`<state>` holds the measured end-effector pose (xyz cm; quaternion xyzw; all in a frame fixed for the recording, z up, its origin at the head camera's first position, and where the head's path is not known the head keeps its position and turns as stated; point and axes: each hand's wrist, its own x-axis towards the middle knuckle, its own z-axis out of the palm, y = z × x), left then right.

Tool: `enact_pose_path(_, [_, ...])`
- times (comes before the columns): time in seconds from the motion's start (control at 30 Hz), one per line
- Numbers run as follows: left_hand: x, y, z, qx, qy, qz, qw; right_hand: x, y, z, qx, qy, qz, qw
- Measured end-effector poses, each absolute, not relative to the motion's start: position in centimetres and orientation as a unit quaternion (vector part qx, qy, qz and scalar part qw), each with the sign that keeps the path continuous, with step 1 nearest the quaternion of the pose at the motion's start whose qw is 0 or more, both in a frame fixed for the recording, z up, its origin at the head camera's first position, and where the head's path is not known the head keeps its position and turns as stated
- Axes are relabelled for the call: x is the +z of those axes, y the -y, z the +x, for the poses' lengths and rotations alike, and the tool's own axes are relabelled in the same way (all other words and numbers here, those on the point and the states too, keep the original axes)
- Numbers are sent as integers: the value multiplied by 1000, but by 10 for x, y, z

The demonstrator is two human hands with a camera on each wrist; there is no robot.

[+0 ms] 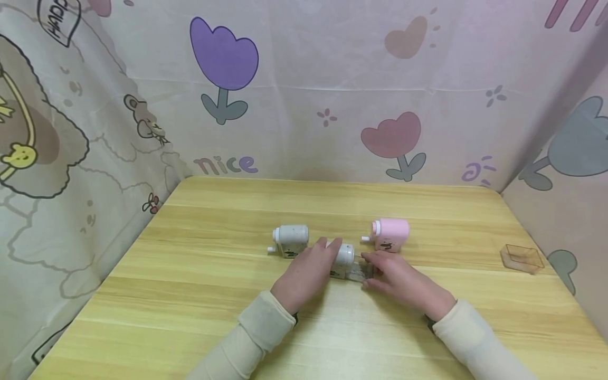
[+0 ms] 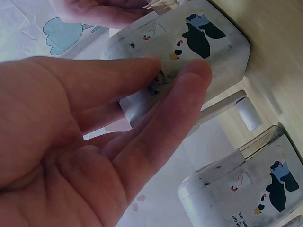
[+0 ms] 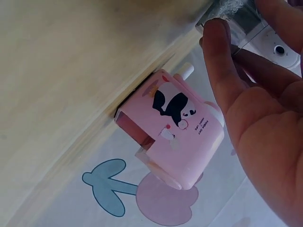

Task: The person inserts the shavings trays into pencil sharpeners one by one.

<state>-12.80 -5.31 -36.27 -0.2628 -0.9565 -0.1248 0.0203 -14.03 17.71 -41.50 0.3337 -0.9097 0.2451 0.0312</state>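
My left hand [image 1: 304,277] grips a white crank pencil sharpener [image 1: 345,254] from its left side, and in the left wrist view the thumb and fingers lie along its printed body [image 2: 222,56]. At its right end a clear shavings drawer [image 1: 358,271] sticks out, with grey shavings inside. My right hand [image 1: 404,279] pinches that drawer; the right wrist view shows the fingertips at the clear wall [image 3: 239,29]. Just behind the right hand stands a pink crank sharpener [image 1: 393,232] with a panda print. Left of the gripped one stands a grey-white sharpener [image 1: 291,236].
An orange-tinted clear drawer [image 1: 521,258] lies by itself near the table's right edge. The wooden table [image 1: 214,306] is enclosed at the back and sides by a printed cloth [image 1: 304,105].
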Motion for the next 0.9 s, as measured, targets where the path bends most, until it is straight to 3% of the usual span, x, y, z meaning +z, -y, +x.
enact_pose_path(0.9, [-364,54,-129,-124,957,-261,19,-417,-174,-139,234,911,335,48])
